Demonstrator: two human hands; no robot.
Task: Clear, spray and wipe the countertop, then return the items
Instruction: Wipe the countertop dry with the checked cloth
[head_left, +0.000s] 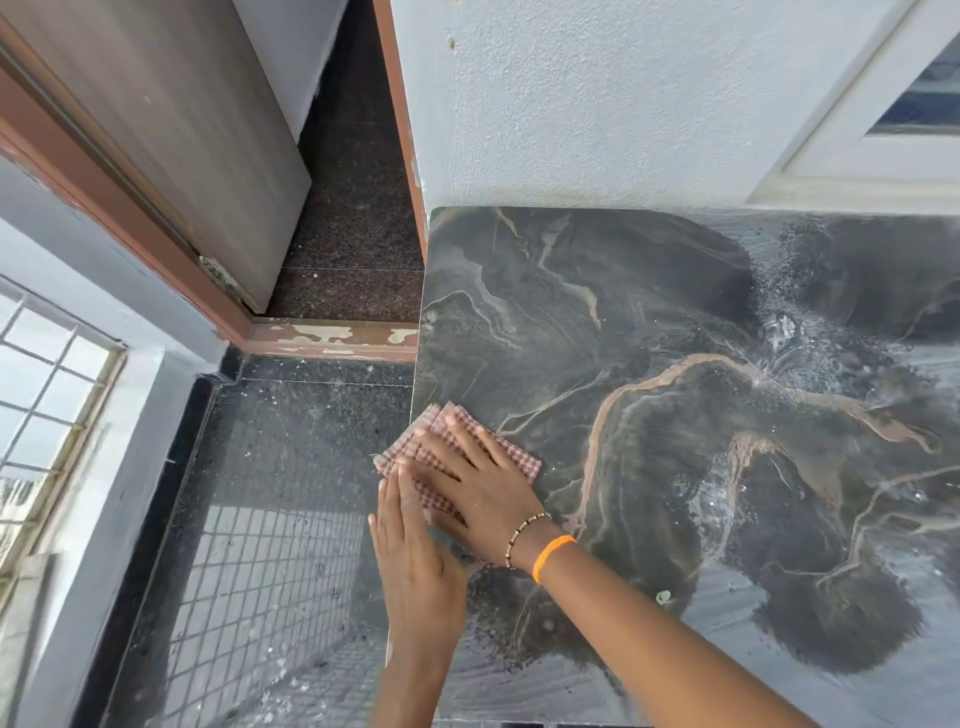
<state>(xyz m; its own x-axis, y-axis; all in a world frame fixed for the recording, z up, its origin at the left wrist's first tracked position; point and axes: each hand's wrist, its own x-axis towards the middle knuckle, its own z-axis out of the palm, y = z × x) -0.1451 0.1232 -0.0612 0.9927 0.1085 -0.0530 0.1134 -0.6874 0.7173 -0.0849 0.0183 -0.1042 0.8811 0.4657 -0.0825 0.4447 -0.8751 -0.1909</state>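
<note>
A dark marble countertop (649, 322) with tan veins fills the right half of the view; wet streaks and foam lie on its right part. A pink checked cloth (415, 441) lies over the counter's left edge. My right hand (478, 488) presses flat on the cloth with straight, spread fingers; beaded and orange bands circle its wrist. My left hand (415, 561) is held flat against the counter's left edge just below the cloth, fingertips touching the cloth's hanging part.
A dark speckled floor (291, 467) lies left of the counter. A grey door (171, 130) in a brown frame stands open at upper left. A barred window (41, 415) is at far left. White textured wall (597, 104) backs the counter.
</note>
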